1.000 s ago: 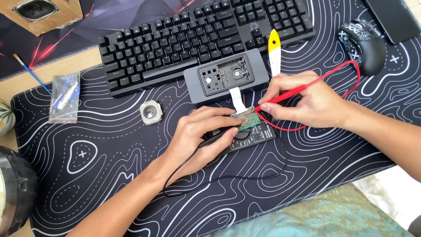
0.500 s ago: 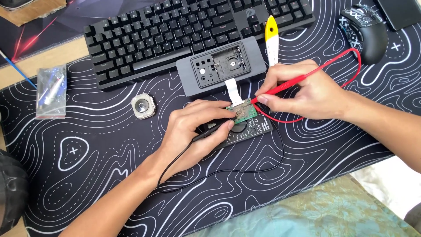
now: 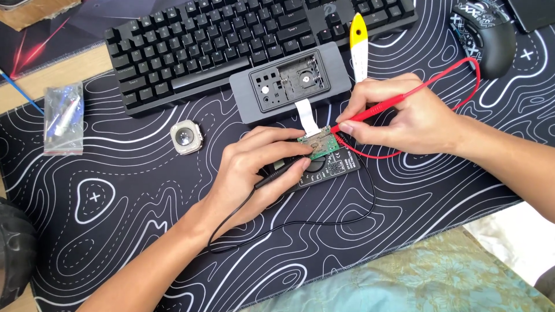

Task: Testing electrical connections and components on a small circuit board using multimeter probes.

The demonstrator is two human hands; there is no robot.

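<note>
Hiding beneath left hand (image 3: 263, 167): black probe (image 3: 277, 174), mostly unseen.

a small green circuit board (image 3: 317, 144) lay flat atop a black multimeter (image 3: 324, 169); a red probe (image 3: 376, 110) tip touched its edge, a black probe (image 3: 278, 173) lay alongside.

A black desk mat with white contour lines (image 3: 115, 231) carries a black mechanical keyboard (image 3: 231, 40), a grey rectangular device shell (image 3: 289, 81), a small square watch case (image 3: 187, 137), a clear plastic bag of parts (image 3: 63, 118), a black patterned mouse (image 3: 488, 34), a yellow-and-white pry tool (image 3: 359, 43) and a black multimeter (image 3: 329, 170).
</note>
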